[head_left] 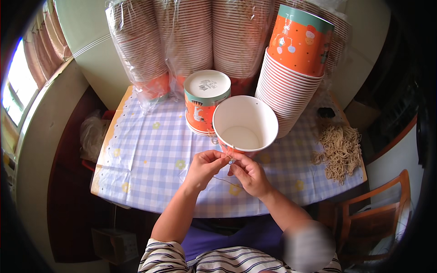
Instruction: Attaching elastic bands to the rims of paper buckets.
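A white-lined paper bucket [259,116] with an orange outside stands mouth up, tilted slightly toward me, in the middle of the table. Just at its near side, my left hand [205,169] and my right hand [251,176] meet, fingertips pinched together on a thin beige string [232,152]. A loop of this string rises against the bucket's near wall, and a loose end trails below my fingers. Something small and pale bluish shows between the fingertips, too small to name. Behind and left, an upside-down orange and green paper bucket [199,113] has a bit of string near its lower rim.
A tall leaning stack of nested buckets [291,88] rises at the right. Plastic-wrapped stacks [189,41] line the back. A heap of beige strings [342,152] lies on the right of the checked tablecloth [150,159]. A wooden chair [373,218] stands at the lower right.
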Motion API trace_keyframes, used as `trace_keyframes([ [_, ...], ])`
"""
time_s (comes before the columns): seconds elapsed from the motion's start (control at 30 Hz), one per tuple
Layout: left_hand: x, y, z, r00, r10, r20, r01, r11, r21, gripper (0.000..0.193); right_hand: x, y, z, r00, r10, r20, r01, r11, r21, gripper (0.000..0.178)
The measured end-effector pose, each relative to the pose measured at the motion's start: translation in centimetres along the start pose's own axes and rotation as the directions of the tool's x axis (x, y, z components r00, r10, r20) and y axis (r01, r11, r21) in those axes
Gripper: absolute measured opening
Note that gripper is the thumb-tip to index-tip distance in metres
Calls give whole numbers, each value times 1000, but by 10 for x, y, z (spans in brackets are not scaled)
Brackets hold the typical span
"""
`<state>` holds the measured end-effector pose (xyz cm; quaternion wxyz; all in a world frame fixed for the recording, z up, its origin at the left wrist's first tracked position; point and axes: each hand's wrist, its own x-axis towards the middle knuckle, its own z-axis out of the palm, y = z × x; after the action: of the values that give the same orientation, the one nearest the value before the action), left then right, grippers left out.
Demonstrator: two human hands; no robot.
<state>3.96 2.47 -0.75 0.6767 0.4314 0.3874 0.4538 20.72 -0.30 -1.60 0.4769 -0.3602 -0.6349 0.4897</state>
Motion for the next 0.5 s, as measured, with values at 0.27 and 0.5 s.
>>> trace_keyframes([
  [0.27,0,-1,-4,996,-23,81,26,999,-39,15,0,10,0,991,-20,-131,9,997,-83,13],
  [0.5,0,1,-4,994,-35,105,46,993,-108,13,-2,3,-1,989,44,-142,-51,998,-41,7],
])
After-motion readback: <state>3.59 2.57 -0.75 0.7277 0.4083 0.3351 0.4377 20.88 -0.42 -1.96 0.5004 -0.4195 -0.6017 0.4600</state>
